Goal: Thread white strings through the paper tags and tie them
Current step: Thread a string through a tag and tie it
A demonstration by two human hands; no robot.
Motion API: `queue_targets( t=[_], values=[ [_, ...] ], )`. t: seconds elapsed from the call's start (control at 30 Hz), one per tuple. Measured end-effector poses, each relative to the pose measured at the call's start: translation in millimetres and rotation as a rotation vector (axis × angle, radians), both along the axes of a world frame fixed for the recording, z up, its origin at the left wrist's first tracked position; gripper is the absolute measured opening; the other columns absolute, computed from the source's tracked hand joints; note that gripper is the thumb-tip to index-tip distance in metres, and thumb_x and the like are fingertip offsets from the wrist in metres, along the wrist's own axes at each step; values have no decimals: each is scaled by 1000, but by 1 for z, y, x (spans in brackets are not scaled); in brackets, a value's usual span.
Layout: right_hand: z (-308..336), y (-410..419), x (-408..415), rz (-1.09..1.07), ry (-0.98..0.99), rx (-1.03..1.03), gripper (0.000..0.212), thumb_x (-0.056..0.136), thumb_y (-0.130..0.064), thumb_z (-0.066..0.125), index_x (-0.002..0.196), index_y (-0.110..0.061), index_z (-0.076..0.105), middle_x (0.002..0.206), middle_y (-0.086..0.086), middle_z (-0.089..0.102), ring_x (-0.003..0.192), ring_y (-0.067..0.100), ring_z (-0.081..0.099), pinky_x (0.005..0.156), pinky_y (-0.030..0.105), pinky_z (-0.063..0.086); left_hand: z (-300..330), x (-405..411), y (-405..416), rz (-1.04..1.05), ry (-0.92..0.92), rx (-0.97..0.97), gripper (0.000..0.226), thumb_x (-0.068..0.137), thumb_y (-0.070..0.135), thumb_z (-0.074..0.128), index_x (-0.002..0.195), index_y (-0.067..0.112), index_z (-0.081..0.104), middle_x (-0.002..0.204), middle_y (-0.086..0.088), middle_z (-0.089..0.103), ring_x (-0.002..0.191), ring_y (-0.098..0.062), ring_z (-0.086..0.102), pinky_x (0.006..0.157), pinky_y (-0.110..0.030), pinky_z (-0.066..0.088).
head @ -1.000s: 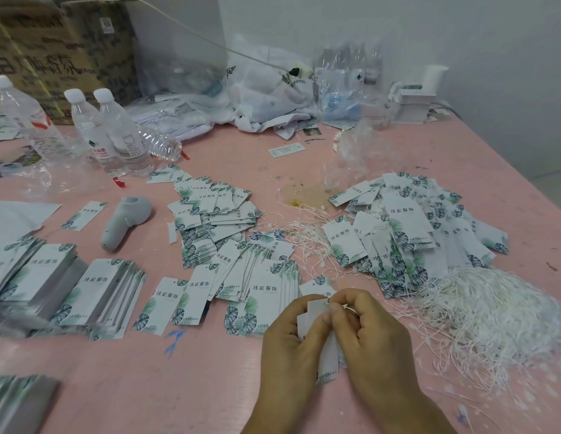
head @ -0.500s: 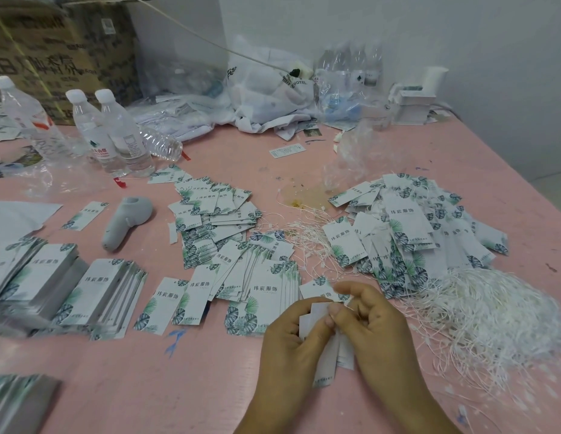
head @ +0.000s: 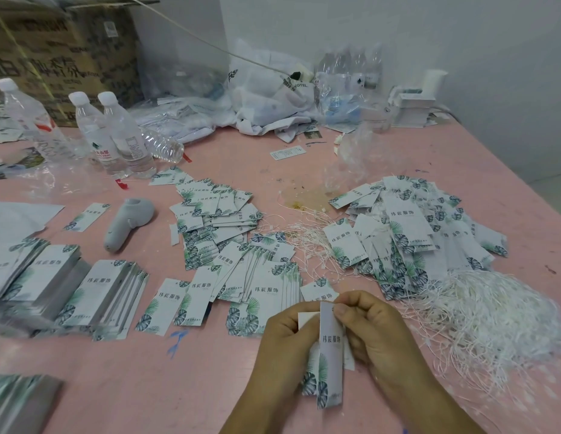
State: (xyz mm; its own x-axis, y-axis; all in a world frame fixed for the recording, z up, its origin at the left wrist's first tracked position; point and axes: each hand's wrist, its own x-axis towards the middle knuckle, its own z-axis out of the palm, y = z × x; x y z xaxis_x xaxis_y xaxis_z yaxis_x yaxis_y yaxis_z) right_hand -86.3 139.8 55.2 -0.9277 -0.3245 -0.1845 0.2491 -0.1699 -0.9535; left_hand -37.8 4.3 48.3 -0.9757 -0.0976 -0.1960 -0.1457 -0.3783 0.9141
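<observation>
A small bundle of white paper tags (head: pixel 330 355) with green leaf print hangs upright between both hands near the table's front edge. My left hand (head: pixel 284 346) grips the bundle from the left. My right hand (head: pixel 371 330) pinches the top of the front tag with thumb and forefinger. No string shows clearly at the fingertips. A big heap of loose white strings (head: pixel 492 317) lies just right of my hands. Threaded tags (head: pixel 407 233) are piled behind it, with their strings trailing left.
Stacks and fans of unthreaded tags (head: pixel 273 277) cover the pink table (head: pixel 147 386) to the left and centre. A grey handheld device (head: pixel 128 222), water bottles (head: pixel 116 136), a cardboard box (head: pixel 63 51) and plastic bags (head: pixel 273 98) stand further back.
The front tag has turned to face the camera, printed side showing. My right hand's fingers shifted at the tag top; both hands stay in place.
</observation>
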Motion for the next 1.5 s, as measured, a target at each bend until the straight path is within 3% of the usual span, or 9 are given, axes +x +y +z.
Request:
queue_targets(
  t=[0.17,0.3,0.37,0.57,0.73,0.83,1.03,1.2,1.5],
  values=[
    [-2,1,-1,56,-40,-39,21,64,-30,78,80,-18,72,51,1,48,36,9,27,38,14,24,1,1,0,54,47,-101,26,75,35,78,91,15,78,79,-16,75,67,-22,68,61,-31,54],
    [-3,1,-2,79,-29,-3,19,63,-24,79,79,-16,71,71,11,61,60,22,51,53,26,42,2,2,-1,88,87,-205,22,71,35,77,83,17,78,71,-8,73,61,-13,63,55,-25,49],
    [-1,2,-2,92,-32,-33,17,64,-18,78,78,-11,70,67,7,63,55,14,57,49,22,47,3,2,-1,111,99,-237,22,68,38,76,79,19,78,69,-7,73,59,-11,63,53,-23,48],
    [4,10,-9,141,-63,-46,20,66,-20,77,81,-10,70,51,-1,47,35,5,29,33,13,22,2,4,1,210,84,-233,10,75,28,73,80,21,77,67,-8,72,56,-13,61,50,-25,47],
    [5,17,-15,281,-100,-7,6,77,-11,70,82,-14,72,50,-3,45,35,4,28,33,13,21,2,3,2,246,74,-193,8,71,20,72,78,19,76,61,-3,68,53,-13,55,48,-23,44],
    [4,16,-15,255,-113,38,17,83,-9,54,75,-16,68,45,-4,37,36,6,25,35,15,20,1,4,5,230,97,-230,8,73,20,71,78,21,77,66,-2,71,56,-9,59,52,-19,46],
    [6,8,-7,79,65,200,20,88,-14,54,73,-15,68,46,-7,47,42,6,38,40,16,31,-1,5,6,250,126,-316,9,74,26,69,79,26,77,70,1,73,59,-4,61,55,-16,46],
    [8,2,1,54,279,332,21,75,-44,70,81,-23,69,70,-2,68,63,6,62,58,16,47,-1,6,8,268,236,-486,13,82,23,70,83,35,76,85,7,74,79,-7,69,67,-15,50],
    [12,9,3,66,391,504,14,69,-37,67,80,-29,70,60,-16,61,50,1,46,52,11,39,-5,5,5,412,128,-443,11,79,35,69,87,39,75,83,7,74,71,-7,67,62,-21,51]
  ],
)
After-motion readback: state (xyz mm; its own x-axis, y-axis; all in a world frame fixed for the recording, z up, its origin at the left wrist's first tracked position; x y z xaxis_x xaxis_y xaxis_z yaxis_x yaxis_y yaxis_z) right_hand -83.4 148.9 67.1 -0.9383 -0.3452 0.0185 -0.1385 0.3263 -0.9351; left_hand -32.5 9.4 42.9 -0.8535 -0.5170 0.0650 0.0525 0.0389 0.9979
